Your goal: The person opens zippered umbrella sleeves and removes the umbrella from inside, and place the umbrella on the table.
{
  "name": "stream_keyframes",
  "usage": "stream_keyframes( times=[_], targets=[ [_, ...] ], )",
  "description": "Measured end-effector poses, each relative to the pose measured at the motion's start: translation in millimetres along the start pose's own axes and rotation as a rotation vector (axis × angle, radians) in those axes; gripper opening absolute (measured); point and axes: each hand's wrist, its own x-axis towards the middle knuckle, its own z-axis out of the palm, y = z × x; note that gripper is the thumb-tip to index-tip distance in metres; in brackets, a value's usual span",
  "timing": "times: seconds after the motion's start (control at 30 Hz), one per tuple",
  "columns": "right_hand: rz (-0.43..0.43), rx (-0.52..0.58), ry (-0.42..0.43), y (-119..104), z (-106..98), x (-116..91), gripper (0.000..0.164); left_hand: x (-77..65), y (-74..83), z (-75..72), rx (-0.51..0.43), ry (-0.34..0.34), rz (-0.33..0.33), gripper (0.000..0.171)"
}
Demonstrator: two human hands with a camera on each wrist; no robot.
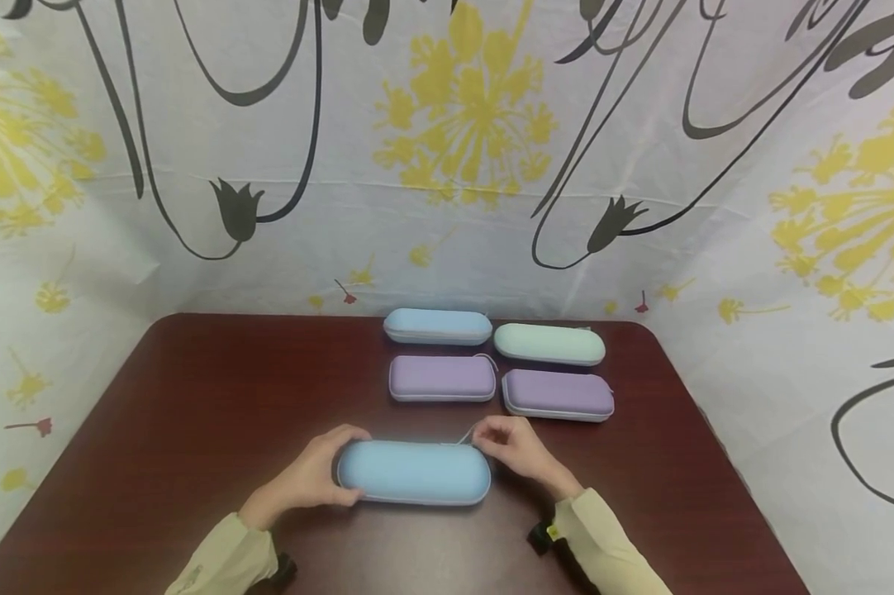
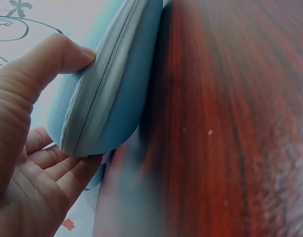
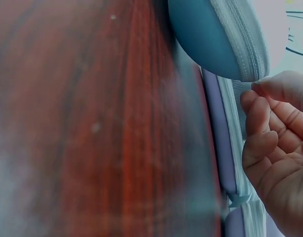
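A light-blue zippered case (image 1: 413, 473) with rounded ends lies lengthwise at the near middle of the table. My left hand (image 1: 315, 475) grips its left end, with the thumb on the near side and the fingers round the far side. In the left wrist view the thumb presses beside the grey zip (image 2: 104, 81), which appears closed along that end. At the far right corner, my right hand (image 1: 520, 453) pinches a thin pale cord (image 1: 465, 435) running from the case's far edge. The cord's tip is hidden in the fingers.
Behind stand another blue case (image 1: 438, 326), a mint-green case (image 1: 549, 344) and two purple cases (image 1: 443, 378), in two rows on the dark red-brown table (image 1: 254, 380). A flower-printed cloth (image 1: 306, 273) hangs behind the table and along its sides.
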Motion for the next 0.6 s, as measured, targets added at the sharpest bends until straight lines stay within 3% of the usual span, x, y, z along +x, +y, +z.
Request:
stream_keyframes(
  times=[0.2,0.43,0.6],
  targets=[
    [0.004,-0.026,0.019,6,-5,-11,0.008,-0.9,-0.7,1.4,0.008,0.010,-0.021,0.063],
    [0.054,-0.103,0.025,30,-3,-26,0.011,-0.9,-0.6,3.2,0.009,0.035,-0.008,0.064],
    [0.077,-0.157,0.022,28,-5,-33,0.015,-1.0,-0.3,4.0,0.008,0.041,-0.030,0.063]
  ],
)
